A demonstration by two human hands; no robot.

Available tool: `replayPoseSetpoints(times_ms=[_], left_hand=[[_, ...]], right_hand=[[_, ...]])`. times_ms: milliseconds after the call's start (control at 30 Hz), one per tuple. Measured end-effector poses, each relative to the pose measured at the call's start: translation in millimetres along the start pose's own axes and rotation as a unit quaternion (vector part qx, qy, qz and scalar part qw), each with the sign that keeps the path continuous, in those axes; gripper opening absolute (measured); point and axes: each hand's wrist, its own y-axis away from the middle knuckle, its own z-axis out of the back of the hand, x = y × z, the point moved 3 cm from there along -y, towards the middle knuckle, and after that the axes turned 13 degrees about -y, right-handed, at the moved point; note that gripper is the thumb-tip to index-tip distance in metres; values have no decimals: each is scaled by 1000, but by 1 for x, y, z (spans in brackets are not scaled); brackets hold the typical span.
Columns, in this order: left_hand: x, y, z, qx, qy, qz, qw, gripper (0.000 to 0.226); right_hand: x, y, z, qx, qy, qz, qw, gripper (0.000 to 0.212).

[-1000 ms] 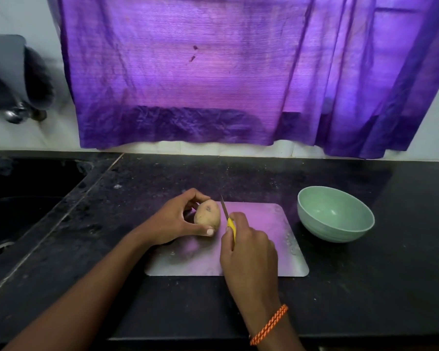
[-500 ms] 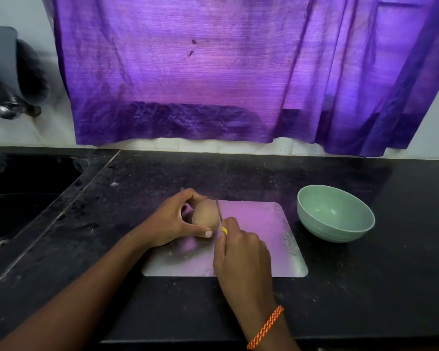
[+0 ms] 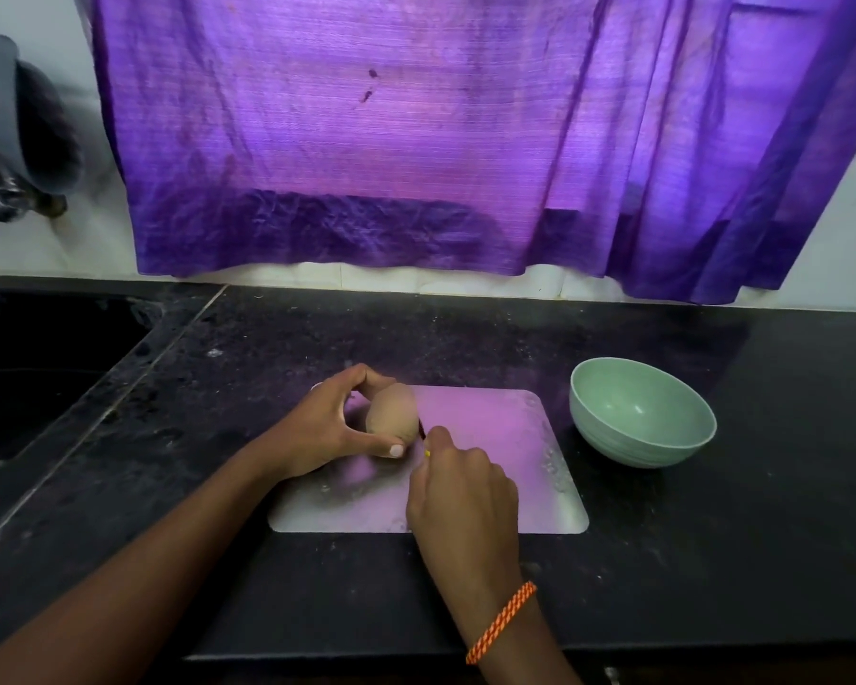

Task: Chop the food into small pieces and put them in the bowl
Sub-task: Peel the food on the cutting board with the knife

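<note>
Two hands are working over the cutting board (image 3: 490,437), and we are starting at their fingertips. Our left hand (image 3: 327,427) is curling round a potato (image 3: 391,412): the thumb is pressing against its near end while the fingers are arching over its far side, so the potato is sitting gripped at the far left corner of the board. Our right hand (image 3: 460,491) is closing tightly round the yellow handle of a small knife (image 3: 423,437); only a sliver of handle and a dark bit of blade are showing, right at the potato's right side. Whether the blade is already inside the potato we cannot tell, since the knuckles are hiding most of it. The potato is looking whole from this angle, and we are seeing no cut pieces on the board.

An orange braided wristband (image 3: 502,620) is circling our right wrist, near the front edge of the counter. A pale green bowl (image 3: 614,447) is standing just to the right of the board, not touching it. Both are resting on a black stone countertop (image 3: 712,561). Left of the board a dark sink (image 3: 45,378) is sinking into the counter. Behind the board a purple curtain (image 3: 366,140) is hanging against the white wall.
</note>
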Motion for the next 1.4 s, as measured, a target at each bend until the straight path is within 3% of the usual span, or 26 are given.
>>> replayPoseSetpoints(times_ms=[200, 367, 767, 933, 1067, 1167, 1400], left_hand=[[-1, 4, 1, -18, 13, 1, 1000, 70], [-3, 4, 2, -12, 17, -16, 1000, 64], [0, 3, 6, -1, 20, -26, 999, 55], [1, 3, 4, -3, 16, -19, 1000, 58], [1, 3, 4, -3, 20, -15, 1000, 63], [1, 3, 4, 0, 19, -19, 1000, 58], [1, 5, 4, -8, 23, -19, 1000, 57]], right_hand=[[-4, 3, -2, -104, 21, 11, 994, 16], [-2, 3, -3, -146, 4, 37, 989, 20], [9, 5, -8, -90, 7, 34, 995, 17], [14, 10, -14, -97, 22, 18, 995, 24], [13, -1, -15, -28, -5, 19, 999, 36], [10, 0, -12, -50, 4, 28, 998, 33], [-1, 2, -10, -13, 3, -4, 1000, 36]])
